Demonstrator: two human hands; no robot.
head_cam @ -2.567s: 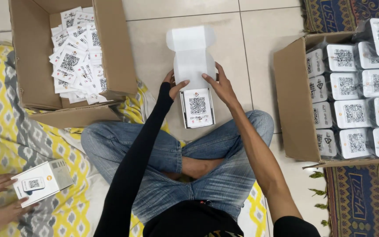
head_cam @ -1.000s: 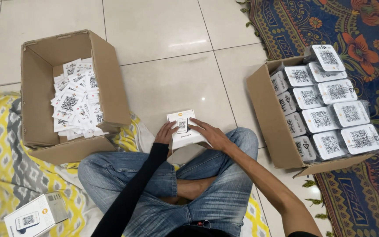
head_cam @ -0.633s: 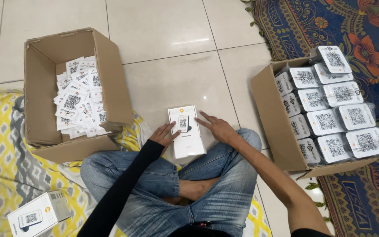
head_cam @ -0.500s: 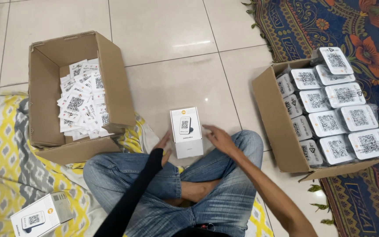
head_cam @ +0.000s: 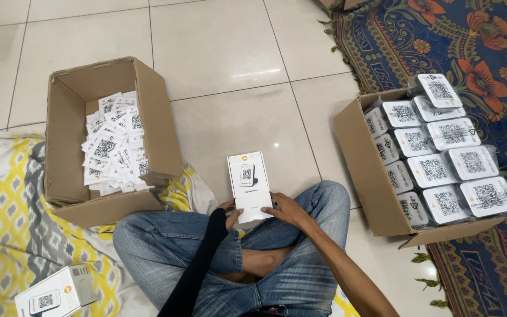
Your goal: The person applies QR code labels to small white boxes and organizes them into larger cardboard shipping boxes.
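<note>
Together, the left hand (head_cam: 228, 209) and right hand (head_cam: 284, 209) pinched the lower end of a small white box (head_cam: 249, 186), which stood upright on the tiled floor (head_cam: 218, 53) before the crossed legs (head_cam: 247, 258).

The scene was bright and evenly lit, with soft light from overhead. Pale glare patches lay on the glossy floor tiles (head_cam: 218, 53) toward 12 o'clock and near the centre. Shadows were faint and short: a soft one filled the open cardboard box (head_cam: 66, 117) at 10 o'clock along its inner walls. Focus was sharp across the middle; the patterned rug (head_cam: 476, 35) at 2 o'clock stayed crisp. Edges bowed slightly from the wide lens.
</note>
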